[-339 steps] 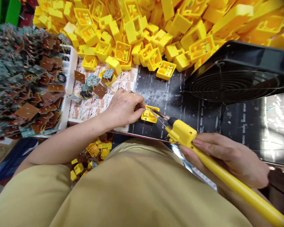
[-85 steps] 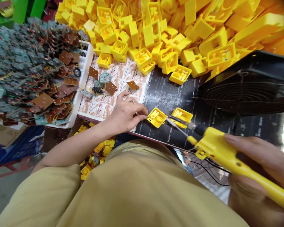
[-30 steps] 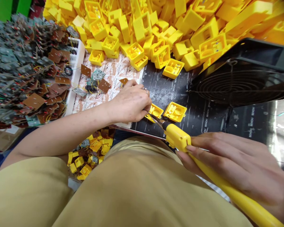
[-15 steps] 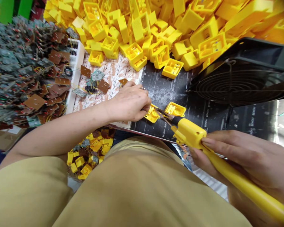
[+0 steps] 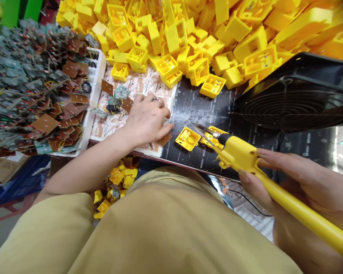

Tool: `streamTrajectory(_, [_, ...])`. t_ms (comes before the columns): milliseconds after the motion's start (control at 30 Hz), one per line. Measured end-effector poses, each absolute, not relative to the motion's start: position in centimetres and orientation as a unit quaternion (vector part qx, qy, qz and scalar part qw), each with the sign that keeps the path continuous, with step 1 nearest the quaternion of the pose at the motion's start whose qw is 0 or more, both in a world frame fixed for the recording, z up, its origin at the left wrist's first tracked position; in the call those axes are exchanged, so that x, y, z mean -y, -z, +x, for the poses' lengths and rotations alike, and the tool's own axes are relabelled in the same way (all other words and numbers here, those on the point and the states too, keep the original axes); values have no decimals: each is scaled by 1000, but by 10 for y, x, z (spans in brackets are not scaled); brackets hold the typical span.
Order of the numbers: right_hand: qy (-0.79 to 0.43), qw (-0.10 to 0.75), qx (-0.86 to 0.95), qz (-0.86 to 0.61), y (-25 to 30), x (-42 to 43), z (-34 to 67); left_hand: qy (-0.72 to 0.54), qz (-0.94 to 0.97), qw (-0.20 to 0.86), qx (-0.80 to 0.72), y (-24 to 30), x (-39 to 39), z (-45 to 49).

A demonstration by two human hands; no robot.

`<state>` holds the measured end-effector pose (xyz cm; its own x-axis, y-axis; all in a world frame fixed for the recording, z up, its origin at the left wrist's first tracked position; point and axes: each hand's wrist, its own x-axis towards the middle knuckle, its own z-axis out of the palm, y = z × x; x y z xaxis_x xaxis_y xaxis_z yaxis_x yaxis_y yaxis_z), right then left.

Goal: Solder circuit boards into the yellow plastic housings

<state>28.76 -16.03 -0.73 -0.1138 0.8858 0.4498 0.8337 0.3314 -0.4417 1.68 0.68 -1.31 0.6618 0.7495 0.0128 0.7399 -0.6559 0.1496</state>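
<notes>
My right hand (image 5: pixel 303 182) grips a yellow soldering iron (image 5: pixel 240 152) with a dark metal tip and a thin metal feed tube beside it. Its tip hovers over the black mat, close to two yellow plastic housings. One housing (image 5: pixel 188 139) lies open side up with a perforated round grille inside; the other housing (image 5: pixel 213 136) is partly covered by the iron. My left hand (image 5: pixel 148 118) rests palm down at the patterned sheet's edge, fingers apart. A brown circuit board (image 5: pixel 164 140) lies under its thumb; whether they touch is unclear.
Yellow housings (image 5: pixel 171 38) are heaped across the back. A white tray (image 5: pixel 98 76) at the left overflows with circuit boards (image 5: pixel 45 123). A black fan (image 5: pixel 286 99) stands at the right. Loose boards with wires (image 5: pixel 121 92) lie beyond my left hand. More yellow parts (image 5: pixel 121 177) sit below the bench.
My left hand has moved left off the nearer housing, its fingers spreading. A brown board now shows beneath its thumb. The iron's tip has moved right and up, away from that housing.
</notes>
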Motion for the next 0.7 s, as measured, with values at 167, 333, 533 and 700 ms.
streamTrajectory(167, [-9,330,755,-567,13,165,300,-112,898,139,-401,10,6,23])
streamTrajectory(333, [-104,325,757,-557,21,164,320,-83,903,187,-378,10,20,24])
streamTrajectory(533, [-149,353,733,-562,4,171,300,-89,897,223,-370,13,23,21])
streamTrajectory(700, [-194,358,692,-596,-15,176,275,-88,928,144,-332,8,25,24])
